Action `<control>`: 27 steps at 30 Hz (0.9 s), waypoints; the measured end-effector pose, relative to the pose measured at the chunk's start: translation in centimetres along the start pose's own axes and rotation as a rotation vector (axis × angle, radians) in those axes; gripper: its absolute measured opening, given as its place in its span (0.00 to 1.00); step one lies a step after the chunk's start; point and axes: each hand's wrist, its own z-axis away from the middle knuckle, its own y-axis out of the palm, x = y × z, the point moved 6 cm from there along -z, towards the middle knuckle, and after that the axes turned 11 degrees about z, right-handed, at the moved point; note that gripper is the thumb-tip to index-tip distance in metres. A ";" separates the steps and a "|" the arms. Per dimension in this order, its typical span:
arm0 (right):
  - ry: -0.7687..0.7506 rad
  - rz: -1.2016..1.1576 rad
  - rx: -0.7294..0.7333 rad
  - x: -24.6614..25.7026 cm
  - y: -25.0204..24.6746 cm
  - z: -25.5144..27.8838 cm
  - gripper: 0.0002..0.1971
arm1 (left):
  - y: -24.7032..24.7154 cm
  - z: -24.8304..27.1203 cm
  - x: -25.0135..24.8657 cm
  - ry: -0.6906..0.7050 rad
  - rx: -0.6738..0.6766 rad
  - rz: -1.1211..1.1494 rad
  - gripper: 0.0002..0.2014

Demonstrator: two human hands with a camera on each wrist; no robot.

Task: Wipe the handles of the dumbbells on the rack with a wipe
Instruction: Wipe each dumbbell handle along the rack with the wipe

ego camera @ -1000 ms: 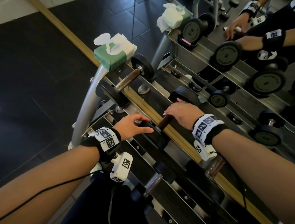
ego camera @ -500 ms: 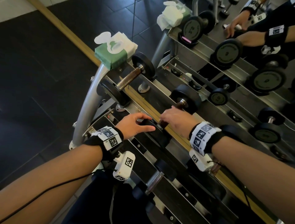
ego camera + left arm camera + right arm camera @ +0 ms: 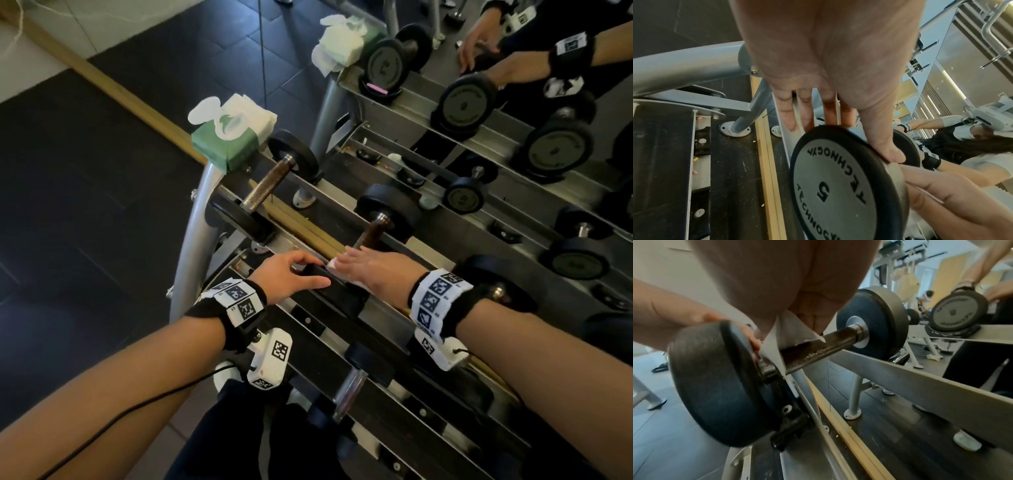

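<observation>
A green pack of wipes (image 3: 228, 144) sits on the far left corner of the rack (image 3: 193, 240), its lid flipped open and a white sheet bunched up out of the opening. On the top tier, just right of a first dumbbell (image 3: 265, 190), lies the dumbbell (image 3: 376, 226) being worked on, resting across the rails with its long axis running from the near left plate to the far right plate; the near plate's face reads 5 in the left wrist view. The left hand (image 3: 291, 274) rests over that near plate, fingers fairly straight over its rim and thumb pressed on the edge. The right hand (image 3: 373, 270) is curled round the near end of the rusty brown handle (image 3: 818, 347) with a white wipe (image 3: 785, 331) pinched between palm and bar; how far the wipe wraps under the bar is hard to tell. A smaller dumbbell (image 3: 352, 383) lies on the lower tier, nearer the person, and a mirror behind doubles the rack.
</observation>
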 end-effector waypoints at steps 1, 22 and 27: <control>-0.015 0.010 0.064 0.2 -0.1 0.2 0.51 | 0.0 0.0 -0.3 -0.013 0.006 -0.020 0.20; 0.819 -1.703 -0.869 -3.8 -4.7 4.0 0.10 | -3.2 -2.0 -7.9 0.015 0.311 0.441 0.22; 1.002 -1.806 -1.021 -2.2 -4.2 3.2 0.08 | -4.5 -4.0 -7.5 -0.037 0.253 0.515 0.16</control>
